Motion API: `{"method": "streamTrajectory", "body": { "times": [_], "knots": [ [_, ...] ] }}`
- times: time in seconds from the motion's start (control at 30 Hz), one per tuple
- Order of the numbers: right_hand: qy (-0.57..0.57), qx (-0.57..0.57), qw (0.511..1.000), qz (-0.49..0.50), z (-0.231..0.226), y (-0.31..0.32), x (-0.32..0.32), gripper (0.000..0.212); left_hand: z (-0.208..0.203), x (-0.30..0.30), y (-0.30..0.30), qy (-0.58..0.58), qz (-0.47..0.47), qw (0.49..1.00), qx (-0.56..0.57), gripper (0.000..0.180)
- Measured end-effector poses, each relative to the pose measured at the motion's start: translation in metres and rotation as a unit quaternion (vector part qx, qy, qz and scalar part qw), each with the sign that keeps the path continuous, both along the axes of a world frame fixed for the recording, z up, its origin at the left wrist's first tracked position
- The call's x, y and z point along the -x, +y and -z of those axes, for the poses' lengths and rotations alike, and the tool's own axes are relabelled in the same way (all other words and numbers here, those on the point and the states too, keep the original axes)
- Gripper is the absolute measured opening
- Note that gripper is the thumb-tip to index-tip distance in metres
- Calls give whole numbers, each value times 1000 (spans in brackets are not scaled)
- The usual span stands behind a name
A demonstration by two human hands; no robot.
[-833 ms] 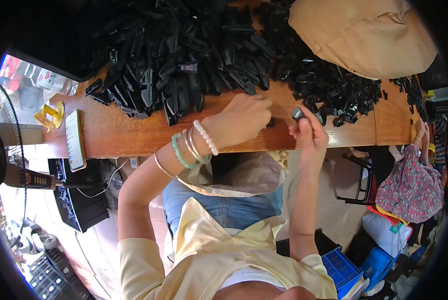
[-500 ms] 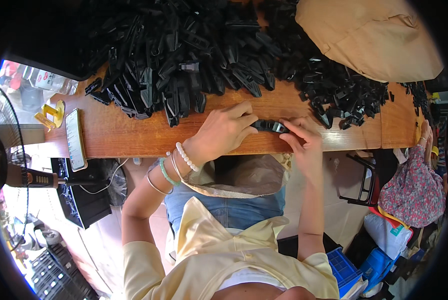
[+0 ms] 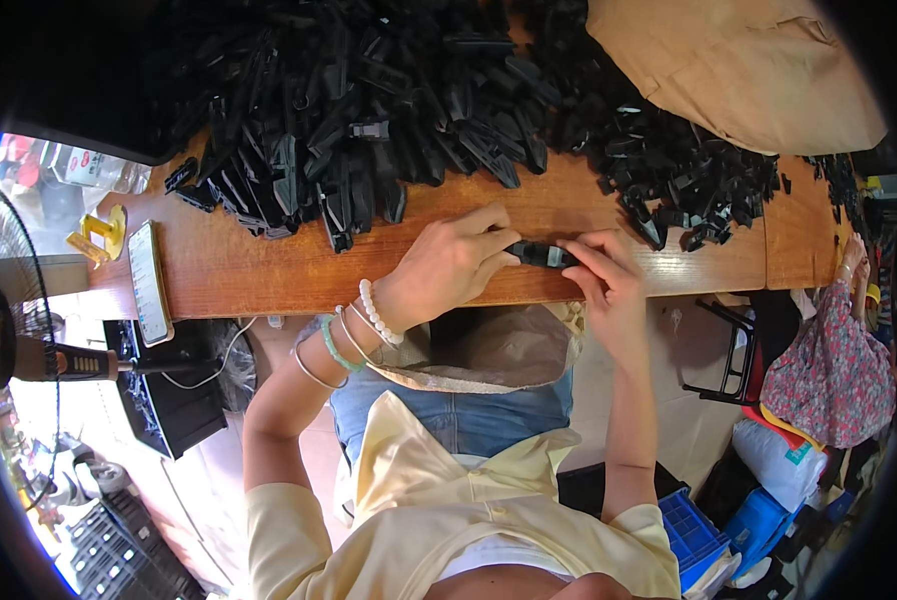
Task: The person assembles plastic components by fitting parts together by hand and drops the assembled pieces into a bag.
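Between my two hands, just above the front edge of the wooden table [image 3: 208,285], is a small black plastic part [image 3: 541,254]. My left hand [image 3: 453,258], with bracelets at its wrist, pinches the part's left end. The thumb and fingers of my right hand [image 3: 608,270] grip its right end. My fingertips hide both ends, so its full shape does not show. Beyond my hands lies a large heap of long black plastic pieces [image 3: 368,130]. Farther right is a second heap of smaller black parts [image 3: 678,185].
An open fabric bag [image 3: 508,362] lies across my lap under the table edge. A phone [image 3: 149,285] and a yellow holder [image 3: 103,235] stand at the left, near a fan [image 3: 13,335]. A tan cloth [image 3: 738,75] covers the back right. Another person [image 3: 833,365] sits at the right.
The black part has rolled slightly between my fingers, so its light grey patch shows less. Both hands stay in nearly the same place.
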State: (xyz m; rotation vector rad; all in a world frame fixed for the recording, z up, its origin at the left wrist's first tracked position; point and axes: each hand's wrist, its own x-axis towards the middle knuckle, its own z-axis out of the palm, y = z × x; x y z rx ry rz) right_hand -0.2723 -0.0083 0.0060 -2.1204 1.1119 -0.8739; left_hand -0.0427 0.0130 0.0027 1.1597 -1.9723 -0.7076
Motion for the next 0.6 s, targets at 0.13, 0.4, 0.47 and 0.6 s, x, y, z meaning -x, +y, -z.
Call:
{"method": "streamTrajectory", "body": {
  "times": [0.13, 0.4, 0.47, 0.6],
  "knots": [
    [12, -24, 1000, 9, -3, 0, 2, 30, 4, 0, -1, 17, -8, 999, 28, 17],
    [6, -4, 999, -34, 0, -3, -15, 29, 3, 4, 2, -11, 19, 1000, 21, 21],
    [-17, -22, 999, -23, 1, 1, -15, 31, -2, 2, 3, -14, 19, 1000, 20, 20],
    [-37, -105, 991, -77, -11, 11, -6, 37, -12, -15, -14, -57, 76, 995, 31, 20]
  ]
}}
